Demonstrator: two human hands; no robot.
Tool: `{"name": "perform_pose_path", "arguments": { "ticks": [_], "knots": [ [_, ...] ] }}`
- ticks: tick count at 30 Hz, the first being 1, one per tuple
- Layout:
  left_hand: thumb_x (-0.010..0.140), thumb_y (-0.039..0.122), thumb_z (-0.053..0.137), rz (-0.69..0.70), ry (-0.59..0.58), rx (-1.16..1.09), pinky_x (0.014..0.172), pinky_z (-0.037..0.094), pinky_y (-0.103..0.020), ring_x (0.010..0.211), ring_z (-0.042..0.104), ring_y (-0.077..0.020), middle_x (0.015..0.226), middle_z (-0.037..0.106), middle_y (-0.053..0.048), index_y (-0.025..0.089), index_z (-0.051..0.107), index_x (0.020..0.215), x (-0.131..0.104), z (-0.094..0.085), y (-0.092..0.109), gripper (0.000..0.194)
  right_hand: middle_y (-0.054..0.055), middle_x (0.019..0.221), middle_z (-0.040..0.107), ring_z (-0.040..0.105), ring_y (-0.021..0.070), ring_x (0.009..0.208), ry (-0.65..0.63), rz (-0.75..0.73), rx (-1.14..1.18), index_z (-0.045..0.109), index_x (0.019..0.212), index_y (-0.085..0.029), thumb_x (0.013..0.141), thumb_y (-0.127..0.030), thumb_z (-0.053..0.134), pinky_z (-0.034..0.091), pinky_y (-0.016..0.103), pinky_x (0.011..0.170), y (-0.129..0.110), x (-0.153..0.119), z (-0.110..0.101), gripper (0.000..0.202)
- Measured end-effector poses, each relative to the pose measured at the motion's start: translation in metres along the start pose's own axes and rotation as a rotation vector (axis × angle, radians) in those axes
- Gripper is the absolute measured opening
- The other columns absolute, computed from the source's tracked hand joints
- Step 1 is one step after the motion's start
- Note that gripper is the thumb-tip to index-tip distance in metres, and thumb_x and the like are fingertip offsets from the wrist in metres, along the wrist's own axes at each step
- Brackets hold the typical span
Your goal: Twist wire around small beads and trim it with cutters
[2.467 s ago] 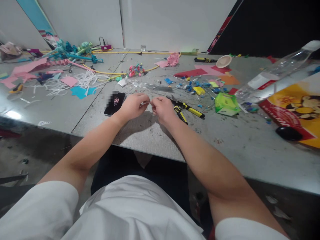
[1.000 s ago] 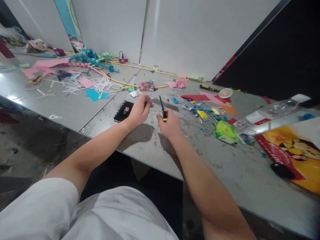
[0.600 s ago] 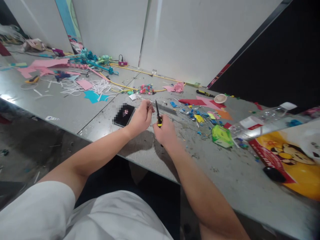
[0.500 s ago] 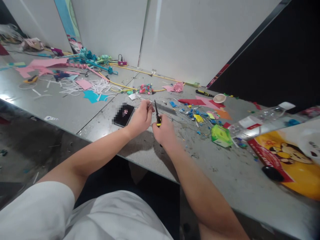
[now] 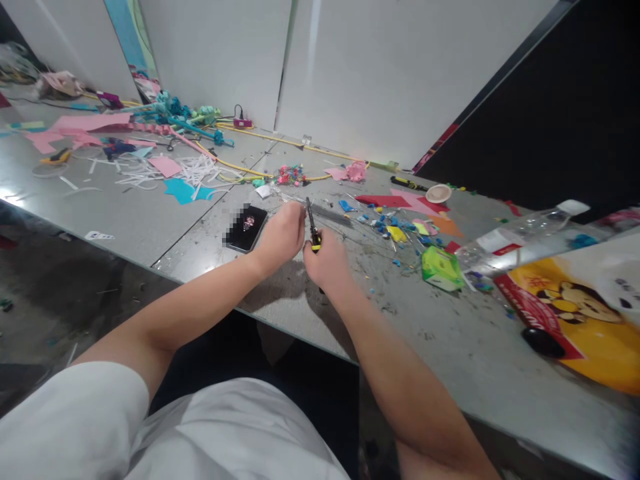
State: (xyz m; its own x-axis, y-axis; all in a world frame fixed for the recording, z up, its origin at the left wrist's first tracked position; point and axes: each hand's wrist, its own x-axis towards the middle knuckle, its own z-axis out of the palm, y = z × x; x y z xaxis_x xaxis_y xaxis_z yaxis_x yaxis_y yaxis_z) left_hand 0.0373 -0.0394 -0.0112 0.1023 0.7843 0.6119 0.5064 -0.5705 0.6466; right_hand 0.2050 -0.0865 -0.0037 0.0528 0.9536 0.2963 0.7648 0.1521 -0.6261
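My right hand (image 5: 327, 261) is wrapped round narrow black pliers (image 5: 312, 219) with yellow on the handle, their tip pointing away from me. Just left of the tip, my left hand (image 5: 284, 230) is closed with its fingers curled together. Whatever sits in those fingers is hidden or too thin to make out. Both hands hover close together over the front of the grey table (image 5: 400, 320). By my left wrist lies a dark phone (image 5: 249, 228), partly blurred out by blocks. A grey metal strip (image 5: 330, 215) rests beyond the pliers.
Blue and yellow packets (image 5: 396, 233) with thin sticks, a green pack (image 5: 442, 268), a clear bottle (image 5: 520, 235) and a yellow bag (image 5: 575, 320) lie to the right. White paper strips (image 5: 195, 172) and pink paper (image 5: 93, 123) cover the left. A white partition (image 5: 380, 73) stands behind.
My left hand has turned slightly and its fingers have curled in, hiding the thin thing glimpsed at its fingertips before. The pliers remain in my right hand, nearly unmoved.
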Motion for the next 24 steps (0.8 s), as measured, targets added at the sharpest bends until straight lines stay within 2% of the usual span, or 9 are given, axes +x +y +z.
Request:
{"name": "perform_pose_path", "arguments": {
  "ticks": [5,9,13,17,24],
  "knots": [
    [0.133,0.031,0.060,0.073,0.004,0.186,0.096,0.064,-0.047,0.109,0.083,-0.0332,0.118,0.082,-0.013,0.031,0.057,0.118,0.002,0.002,-0.005,0.015,0.015,0.106,0.090,0.085,0.0376,0.102,-0.054,0.011,-0.067,0.075,0.113,-0.027,0.109,-0.033,0.071,0.054,0.040,0.084,-0.006,-0.001,-0.005,0.008],
    [0.136,0.032,0.055,0.085,-0.037,0.223,0.095,0.064,-0.046,0.112,0.086,-0.0346,0.119,0.085,-0.014,0.029,0.065,0.128,0.004,-0.006,-0.002,0.013,0.017,0.112,0.092,0.087,0.0372,0.107,-0.094,0.042,-0.137,0.077,0.115,-0.026,0.114,-0.029,0.071,0.052,0.038,0.085,-0.013,-0.001,-0.012,0.007],
    [0.136,0.030,0.053,0.113,-0.157,0.269,0.097,0.061,-0.045,0.117,0.087,-0.0356,0.124,0.089,-0.017,0.026,0.068,0.137,0.011,-0.021,-0.001,0.015,0.017,0.118,0.094,0.088,0.0360,0.112,-0.133,0.067,-0.206,0.081,0.118,-0.025,0.118,-0.028,0.073,0.052,0.036,0.086,-0.016,0.000,-0.022,0.009],
    [0.137,0.034,0.050,0.128,-0.294,0.354,0.093,0.057,-0.046,0.117,0.086,-0.0393,0.125,0.089,-0.020,0.024,0.068,0.137,0.020,-0.037,0.002,0.020,0.020,0.124,0.094,0.089,0.0371,0.116,-0.210,0.070,-0.308,0.086,0.130,-0.021,0.121,-0.029,0.070,0.051,0.036,0.088,-0.019,0.001,-0.034,0.019],
    [0.136,0.033,0.053,0.108,-0.410,0.446,0.094,0.051,-0.046,0.120,0.085,-0.0426,0.132,0.090,-0.024,0.021,0.072,0.139,0.028,-0.055,0.012,0.023,0.022,0.130,0.095,0.090,0.0383,0.121,-0.278,0.087,-0.407,0.089,0.139,-0.021,0.125,-0.031,0.068,0.056,0.036,0.089,-0.026,0.001,-0.047,0.027]
  ]
}}
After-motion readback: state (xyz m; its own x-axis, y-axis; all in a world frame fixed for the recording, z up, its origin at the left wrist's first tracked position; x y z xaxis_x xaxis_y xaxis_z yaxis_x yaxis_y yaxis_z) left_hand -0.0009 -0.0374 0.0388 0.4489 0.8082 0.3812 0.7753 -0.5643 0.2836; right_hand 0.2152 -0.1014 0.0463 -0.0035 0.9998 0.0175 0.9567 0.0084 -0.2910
